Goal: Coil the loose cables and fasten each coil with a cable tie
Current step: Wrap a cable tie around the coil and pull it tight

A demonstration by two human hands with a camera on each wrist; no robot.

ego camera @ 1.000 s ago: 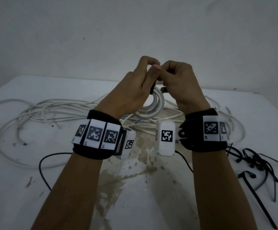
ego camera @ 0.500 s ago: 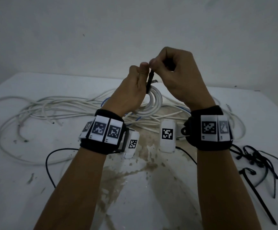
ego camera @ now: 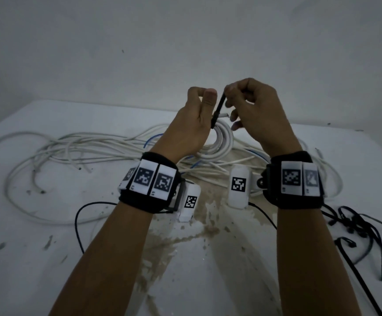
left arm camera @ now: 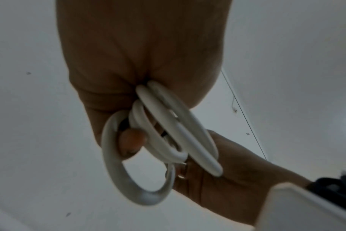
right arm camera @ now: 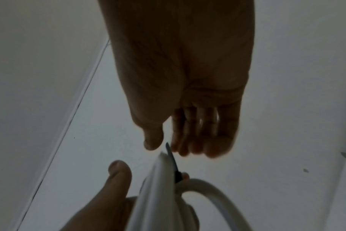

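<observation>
My left hand (ego camera: 196, 119) is raised above the table and grips a small coil of white cable (ego camera: 225, 139). The left wrist view shows the coil's loops (left arm camera: 178, 132) bunched in the curled fingers of the left hand (left arm camera: 144, 54). A black cable tie (ego camera: 218, 110) rises from the top of the coil to my right hand (ego camera: 253, 106). In the right wrist view the tie's tail (right arm camera: 173, 164) ends between the thumb and curled fingers of the right hand (right arm camera: 188, 109), above the coil (right arm camera: 158, 187).
Loose white cables (ego camera: 71, 151) and a blue wire (ego camera: 153, 140) sprawl over the back of the white table (ego camera: 25, 270). A pile of black cable ties (ego camera: 356, 226) lies at the right. A thin black cord (ego camera: 78, 224) loops near my left forearm.
The hands have parted. My right hand has drawn the tie's tail up and to the right, so more of the black strap shows between the hands. The coil stays in my left hand.
</observation>
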